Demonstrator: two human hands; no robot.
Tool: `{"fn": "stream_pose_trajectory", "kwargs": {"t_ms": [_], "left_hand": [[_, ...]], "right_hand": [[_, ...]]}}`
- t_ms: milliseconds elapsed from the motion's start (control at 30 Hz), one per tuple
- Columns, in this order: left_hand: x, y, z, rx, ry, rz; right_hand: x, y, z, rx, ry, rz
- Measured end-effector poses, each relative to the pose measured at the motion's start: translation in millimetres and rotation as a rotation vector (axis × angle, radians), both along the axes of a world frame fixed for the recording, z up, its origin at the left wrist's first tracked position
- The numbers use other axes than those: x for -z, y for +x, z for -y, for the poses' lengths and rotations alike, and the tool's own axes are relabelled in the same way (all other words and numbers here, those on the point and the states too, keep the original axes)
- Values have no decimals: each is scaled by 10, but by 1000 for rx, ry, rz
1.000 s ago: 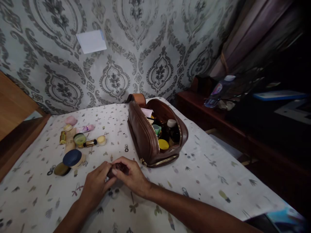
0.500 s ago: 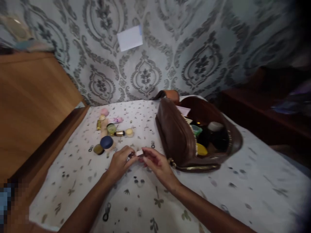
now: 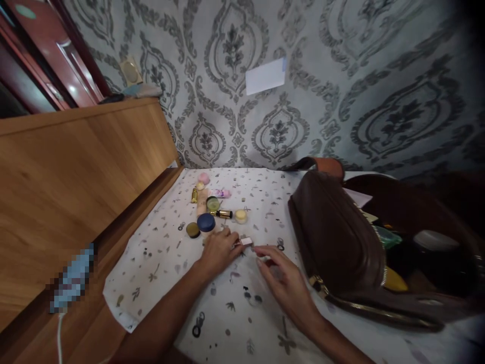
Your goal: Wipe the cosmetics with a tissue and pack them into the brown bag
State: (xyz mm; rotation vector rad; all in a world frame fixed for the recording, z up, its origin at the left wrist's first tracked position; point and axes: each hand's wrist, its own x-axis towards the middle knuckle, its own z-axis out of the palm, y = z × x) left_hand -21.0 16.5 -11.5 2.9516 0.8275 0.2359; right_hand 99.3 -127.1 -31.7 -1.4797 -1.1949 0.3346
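Observation:
My left hand (image 3: 221,250) is closed on a small white-topped item (image 3: 246,241) over the patterned sheet. Just to the right, my right hand (image 3: 282,275) is open, fingers apart and curved, holding nothing. Beyond my left hand lie a blue-lidded jar (image 3: 206,223), an olive-lidded jar (image 3: 193,230), a green round jar (image 3: 212,203), a gold-and-black tube (image 3: 222,214), a small yellow jar (image 3: 240,216), a beige tube (image 3: 202,203) and a pink tube (image 3: 220,193). The open brown bag (image 3: 333,237) stands on the right with several items inside.
A wooden headboard panel (image 3: 94,167) runs along the left, with a cable (image 3: 59,336) near its lower end. The patterned wall (image 3: 278,131) rises behind the sheet (image 3: 166,273). A brown strap (image 3: 329,166) stands up behind the bag.
The view has swung left, so everything shows further right. My right hand has come away from the small item and opened, while my left hand still holds it.

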Motion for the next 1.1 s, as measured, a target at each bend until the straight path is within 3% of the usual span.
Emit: {"fn": "stream_pose_trajectory", "kwargs": {"t_ms": [100,167,300,467,567,867,1100], "left_hand": [[11,-19,-24,7,-11,17],[21,-24,-40,8,-24,17],[37,-24,-67,29,-67,34],[33,-63,-83,79,-109,130],[21,-84,-81,84,-125,143],[68,-91,-76,74,-101,161],[45,-105,-48,47,-96,157]], "right_hand": [[-146,-1,-313,-30,20,249],[-270,20,-604,-21,-57,395],[-474,53,-1210,30,-491,746],[-520,11,-1680,-13,-656,870],[-532,7,-1733,-38,-690,933],[-639,1,-1479,-55,-690,998],[-594,-113,-1602,-20,-743,895]]}}
